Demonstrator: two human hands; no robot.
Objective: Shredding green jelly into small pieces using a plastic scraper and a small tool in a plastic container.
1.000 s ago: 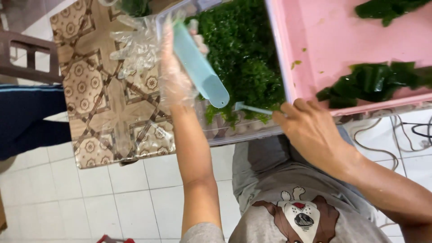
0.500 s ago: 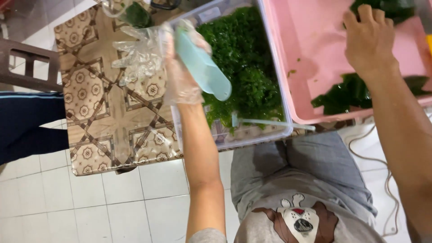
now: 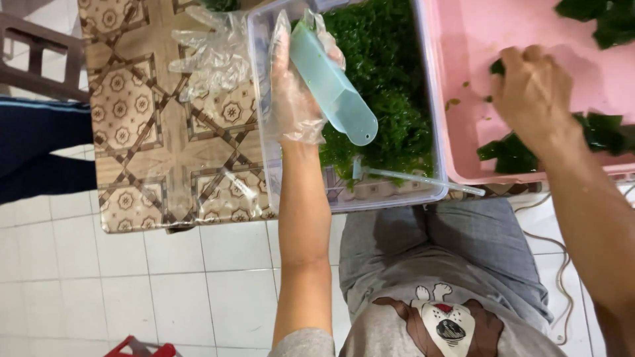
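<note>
My left hand (image 3: 294, 99), in a thin clear plastic glove, grips a pale blue-green plastic mould tube (image 3: 333, 92) over a clear plastic box (image 3: 370, 198). Chopped green leaves (image 3: 390, 79) fill that box. A thin clear plunger stick (image 3: 417, 178) lies across the box's near edge. My right hand (image 3: 532, 96) is bare and reaches into a pink tray (image 3: 476, 46). Its fingers rest on dark green folded leaves (image 3: 562, 142) there; whether they grip a leaf is hard to tell.
A spare clear glove (image 3: 208, 56) lies on the patterned brown tablecloth (image 3: 159, 152) left of the box. More dark leaves (image 3: 598, 20) sit at the tray's far corner. A dark chair (image 3: 33, 59) and a person's dark clothing (image 3: 33, 155) stand at the left over white floor tiles.
My right hand moved from the clear box's near edge up into the pink tray, then down onto the dark leaves. My left hand kept hold of the tube.
</note>
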